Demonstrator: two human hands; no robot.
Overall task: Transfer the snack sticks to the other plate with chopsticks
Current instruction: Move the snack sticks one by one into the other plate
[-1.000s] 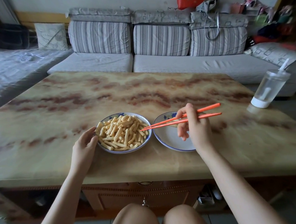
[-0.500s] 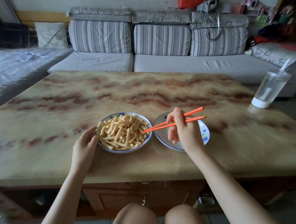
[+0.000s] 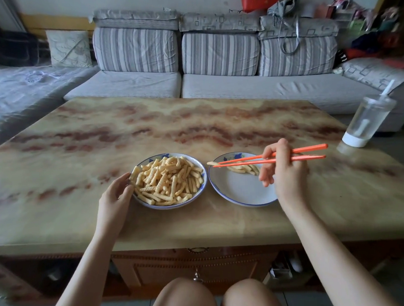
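One stick at the rim

My right hand curls round the two orange plastic chopsticks, tips closed on one pale yellow ridged snack stick. It hangs over the far left rim of the nearly bare blue-edged white plate. It lies almost flat, long side left to right, free end pointing left. Dropped here, it may hit the rim and bounce onto the brown marbled table. My left hand holds the heaped white plate.
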